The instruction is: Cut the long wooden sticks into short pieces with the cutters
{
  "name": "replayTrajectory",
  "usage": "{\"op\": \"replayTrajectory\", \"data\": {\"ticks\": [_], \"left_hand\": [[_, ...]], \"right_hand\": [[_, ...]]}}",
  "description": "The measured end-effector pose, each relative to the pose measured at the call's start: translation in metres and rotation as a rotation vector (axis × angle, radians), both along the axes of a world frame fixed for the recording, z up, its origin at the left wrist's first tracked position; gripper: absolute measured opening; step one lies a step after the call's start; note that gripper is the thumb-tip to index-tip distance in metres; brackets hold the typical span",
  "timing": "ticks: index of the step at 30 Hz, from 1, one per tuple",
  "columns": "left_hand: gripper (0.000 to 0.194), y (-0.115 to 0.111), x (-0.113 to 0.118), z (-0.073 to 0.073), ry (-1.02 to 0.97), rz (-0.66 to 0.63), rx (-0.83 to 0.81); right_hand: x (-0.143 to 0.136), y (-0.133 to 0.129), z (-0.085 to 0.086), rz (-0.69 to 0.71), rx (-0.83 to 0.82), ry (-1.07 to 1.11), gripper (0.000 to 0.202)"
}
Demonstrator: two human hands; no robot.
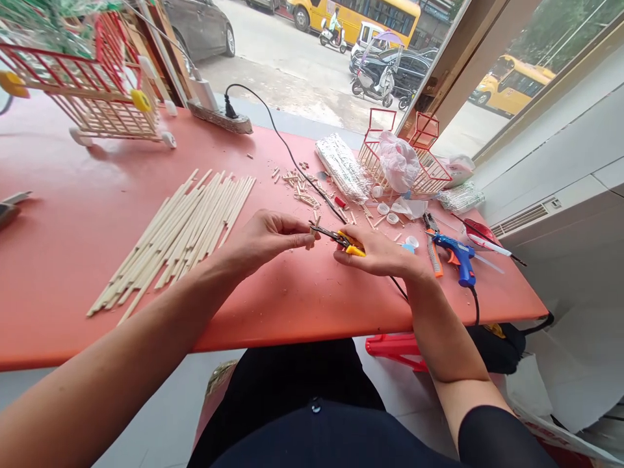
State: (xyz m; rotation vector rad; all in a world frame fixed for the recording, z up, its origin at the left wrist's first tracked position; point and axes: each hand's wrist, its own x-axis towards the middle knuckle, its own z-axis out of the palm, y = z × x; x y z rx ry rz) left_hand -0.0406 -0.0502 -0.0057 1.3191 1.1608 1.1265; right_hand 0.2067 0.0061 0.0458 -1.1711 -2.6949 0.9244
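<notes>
My right hand [371, 250] is closed around the yellow handles of a pair of pliers [336, 235], whose dark jaws point left. At the jaws' tip, my left hand [273, 239] pinches a short wooden stick piece [316, 229] between thumb and fingers. Beyond my hands, many short cut pieces [302, 192] lie scattered on the red table [292, 305]. A spread of long wooden sticks [180, 240] lies to the left, next to my left forearm.
A stick-built cart [107, 97] stands at back left, near a power strip [219, 117]. Foil-like packs [342, 168], small stick baskets [429, 172], orange-handled pliers [433, 250] and a blue glue gun [458, 253] sit at right. A black cable [283, 140] crosses the tabletop.
</notes>
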Motion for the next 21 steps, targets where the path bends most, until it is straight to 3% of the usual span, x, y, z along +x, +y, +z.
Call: {"op": "replayTrajectory", "data": {"ticks": [21], "left_hand": [[0.014, -0.001, 0.010, 0.012, -0.028, 0.002, -0.052]], "right_hand": [[-0.006, 0.000, 0.006, -0.002, -0.005, -0.097, 0.040]]}}
